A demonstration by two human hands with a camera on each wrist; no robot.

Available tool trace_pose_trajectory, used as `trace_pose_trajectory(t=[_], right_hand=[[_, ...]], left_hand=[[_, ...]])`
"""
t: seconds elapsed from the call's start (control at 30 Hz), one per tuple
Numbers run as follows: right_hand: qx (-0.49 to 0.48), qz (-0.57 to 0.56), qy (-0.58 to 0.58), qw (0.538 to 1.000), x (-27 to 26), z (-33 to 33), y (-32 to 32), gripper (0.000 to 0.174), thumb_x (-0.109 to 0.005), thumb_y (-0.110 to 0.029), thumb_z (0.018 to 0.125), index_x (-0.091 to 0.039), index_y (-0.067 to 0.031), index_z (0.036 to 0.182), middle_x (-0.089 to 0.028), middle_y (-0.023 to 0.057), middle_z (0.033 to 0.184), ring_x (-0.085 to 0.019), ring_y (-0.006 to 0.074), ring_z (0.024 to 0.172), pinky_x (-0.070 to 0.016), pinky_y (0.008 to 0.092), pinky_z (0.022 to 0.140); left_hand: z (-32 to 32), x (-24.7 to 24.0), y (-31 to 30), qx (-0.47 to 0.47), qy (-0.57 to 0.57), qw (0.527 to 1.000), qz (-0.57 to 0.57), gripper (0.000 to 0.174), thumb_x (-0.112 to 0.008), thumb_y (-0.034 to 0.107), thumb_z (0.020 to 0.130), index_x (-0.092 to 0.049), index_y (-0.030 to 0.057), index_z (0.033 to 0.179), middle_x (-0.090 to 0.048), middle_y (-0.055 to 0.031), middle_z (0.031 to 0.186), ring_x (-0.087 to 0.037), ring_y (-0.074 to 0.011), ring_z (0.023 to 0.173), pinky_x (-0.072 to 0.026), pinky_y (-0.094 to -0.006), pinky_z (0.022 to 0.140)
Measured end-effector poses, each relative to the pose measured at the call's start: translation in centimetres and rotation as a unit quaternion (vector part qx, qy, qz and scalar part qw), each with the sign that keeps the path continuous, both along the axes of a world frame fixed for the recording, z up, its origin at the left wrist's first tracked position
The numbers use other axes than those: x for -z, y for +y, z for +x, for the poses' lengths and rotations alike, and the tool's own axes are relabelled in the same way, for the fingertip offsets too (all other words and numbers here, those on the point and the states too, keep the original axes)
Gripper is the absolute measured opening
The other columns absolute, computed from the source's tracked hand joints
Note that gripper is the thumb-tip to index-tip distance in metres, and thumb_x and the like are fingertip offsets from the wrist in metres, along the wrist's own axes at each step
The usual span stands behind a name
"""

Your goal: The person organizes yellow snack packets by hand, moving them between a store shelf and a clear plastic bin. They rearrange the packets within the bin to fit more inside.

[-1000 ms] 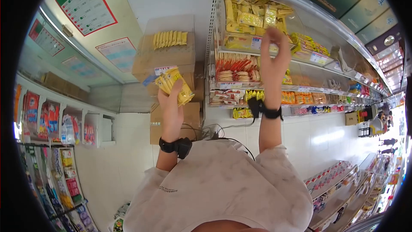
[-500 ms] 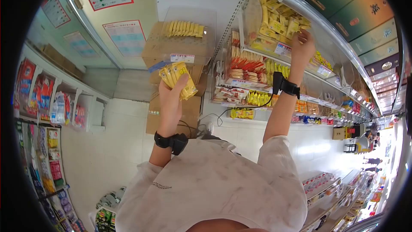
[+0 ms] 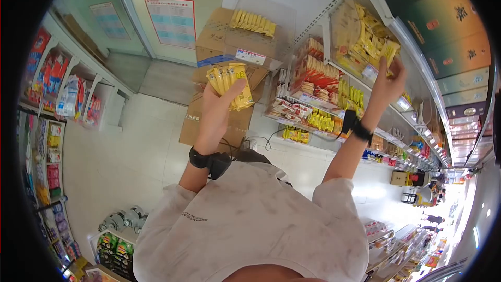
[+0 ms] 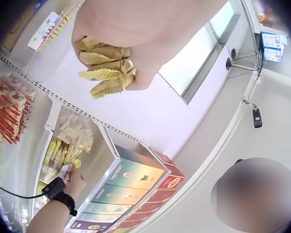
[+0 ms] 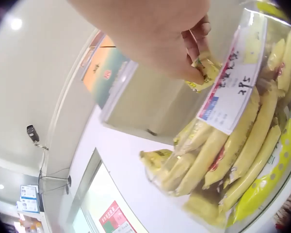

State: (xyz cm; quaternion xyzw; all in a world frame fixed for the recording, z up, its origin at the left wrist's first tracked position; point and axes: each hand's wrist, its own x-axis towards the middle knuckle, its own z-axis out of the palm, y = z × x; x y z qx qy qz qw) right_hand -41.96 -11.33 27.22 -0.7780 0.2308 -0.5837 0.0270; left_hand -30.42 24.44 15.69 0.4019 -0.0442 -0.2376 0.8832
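The left hand (image 3: 216,112) grips a fanned bundle of yellow packets (image 3: 229,86) in front of the cardboard boxes; in the left wrist view their crimped ends (image 4: 106,70) stick out of the fist. At the upper right shelf, the right hand (image 3: 389,86) pinches one yellow packet (image 3: 390,51) above a clear bin (image 3: 342,36) of similar packets. The right wrist view shows that packet (image 5: 207,73) between thumb and fingers, beside the bin's price label (image 5: 233,77).
A clear box (image 3: 284,18) with a row of yellow packets (image 3: 254,23) stands on a cardboard box (image 3: 214,34). Lower shelves hold red-and-white packs (image 3: 315,81) and yellow-green packs (image 3: 349,96). Large gift boxes (image 3: 443,26) line the top right. Bottles (image 3: 122,219) stand at lower left.
The shelves have shifted in the head view as it turned. The right hand has gone from above the bin's front, with no packet visible, to pinching a yellow packet. The left hand keeps its bundle.
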Motion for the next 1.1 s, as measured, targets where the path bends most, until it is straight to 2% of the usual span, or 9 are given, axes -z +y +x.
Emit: trace_pose_trajectory(t=[0.07, 0.13, 0.23, 0.47, 0.57, 0.77, 0.87, 0.97, 1.1], right_hand=[[-0.129, 0.198, 0.017, 0.972, 1.3, -0.3, 6.9, 0.030, -0.075, -0.016, 0.090, -0.066, -0.0021, 0.115, -0.069, 0.0071, 0.104, -0.065, 0.0149, 0.093, -0.0514, 0.0298, 0.078], [-0.324, 0.424, 0.010, 0.846, 2.4, 0.6, 16.2, 0.030, -0.075, -0.011, 0.090, -0.064, -0.0036, 0.117, -0.067, 0.0029, 0.099, -0.064, 0.0097, 0.092, -0.0525, 0.0249, 0.077], [-0.520, 0.494, 0.099, 0.690, 5.5, 3.3, 21.8, 0.032, -0.069, -0.007, 0.094, -0.059, -0.0005, 0.123, -0.067, 0.0036, 0.107, -0.063, 0.0104, 0.098, -0.0518, 0.0253, 0.086], [-0.508, 0.538, 0.097, 0.666, 8.4, 5.8, 22.0, 0.031, -0.066, -0.009, 0.097, -0.057, 0.0010, 0.125, -0.066, 0.0076, 0.116, -0.063, 0.0127, 0.106, -0.0513, 0.0280, 0.092], [-0.521, 0.534, 0.082, 0.661, 8.5, 6.9, 20.8, 0.031, -0.065, -0.010, 0.097, -0.057, 0.0011, 0.126, -0.066, 0.0087, 0.117, -0.063, 0.0137, 0.107, -0.0510, 0.0284, 0.094], [-0.504, 0.543, 0.030, 0.671, 10.5, 8.1, 17.2, 0.031, -0.065, -0.010, 0.097, -0.059, 0.0017, 0.125, -0.066, 0.0086, 0.118, -0.063, 0.0150, 0.109, -0.0515, 0.0295, 0.093], [-0.484, 0.544, 0.053, 0.683, 11.7, 8.6, 15.2, 0.029, -0.066, -0.009, 0.096, -0.061, 0.0023, 0.122, -0.066, 0.0085, 0.119, -0.063, 0.0161, 0.111, -0.0518, 0.0299, 0.093], [-0.494, 0.540, 0.064, 0.679, 12.6, 8.8, 13.7, 0.030, -0.067, -0.009, 0.095, -0.061, 0.0024, 0.122, -0.062, 0.0094, 0.125, -0.062, 0.0177, 0.114, -0.0514, 0.0299, 0.095], [-0.524, 0.531, 0.085, 0.660, 12.7, 9.1, 12.7, 0.039, -0.065, -0.010, 0.096, -0.055, 0.0013, 0.132, -0.054, 0.0126, 0.138, -0.057, 0.0225, 0.125, -0.0468, 0.0329, 0.103]], left_hand=[[0.2, 0.3, 0.2, -0.009, 0.010, 1.000, 0.001, 0.037, -0.076, 0.011, 0.089, -0.059, 0.0001, 0.119, -0.067, -0.0053, 0.109, -0.066, -0.0112, 0.095, -0.0535, -0.0263, 0.080], [0.6, 0.3, -0.1, -0.021, 0.001, 1.000, -0.009, 0.036, -0.075, 0.011, 0.089, -0.059, -0.0004, 0.119, -0.067, -0.0055, 0.109, -0.066, -0.0116, 0.095, -0.0536, -0.0266, 0.081], [0.5, 0.5, -0.9, -0.008, 0.001, 0.999, -0.045, 0.038, -0.073, 0.011, 0.091, -0.056, -0.0003, 0.123, -0.066, -0.0070, 0.114, -0.065, -0.0130, 0.098, -0.0535, -0.0281, 0.084], [0.8, 1.6, -3.9, -0.113, -0.017, 0.992, -0.052, 0.033, -0.053, 0.011, 0.102, -0.044, 0.0018, 0.132, -0.057, -0.0097, 0.125, -0.060, -0.0158, 0.113, -0.0512, -0.0306, 0.093], [1.9, 2.2, -5.0, -0.143, -0.118, 0.979, 0.079, 0.034, -0.053, 0.014, 0.103, -0.043, 0.0018, 0.133, -0.055, -0.0103, 0.127, -0.057, -0.0154, 0.114, -0.0493, -0.0307, 0.095], [3.1, 2.3, -9.4, -0.173, -0.230, 0.946, 0.150, 0.046, -0.055, 0.015, 0.103, -0.036, 0.0004, 0.142, -0.053, -0.0108, 0.132, -0.054, -0.0145, 0.117, -0.0468, -0.0294, 0.097], [2.5, 0.7, -11.0, -0.167, -0.100, 0.980, 0.052, 0.051, -0.060, 0.015, 0.101, -0.037, -0.0005, 0.143, -0.054, -0.0110, 0.130, -0.054, -0.0150, 0.117, -0.0467, -0.0289, 0.096], [3.6, 2.3, -12.4, -0.170, -0.230, 0.935, 0.209, 0.053, -0.064, 0.019, 0.098, -0.040, -0.0001, 0.141, -0.055, -0.0100, 0.127, -0.055, -0.0154, 0.115, -0.0465, -0.0285, 0.095], [4.1, 1.7, -13.5, -0.102, -0.123, 0.971, 0.176, 0.059, -0.071, 0.017, 0.092, -0.037, -0.0002, 0.136, -0.054, -0.0116, 0.123, -0.059, -0.0162, 0.108, -0.0491, -0.0290, 0.091]])
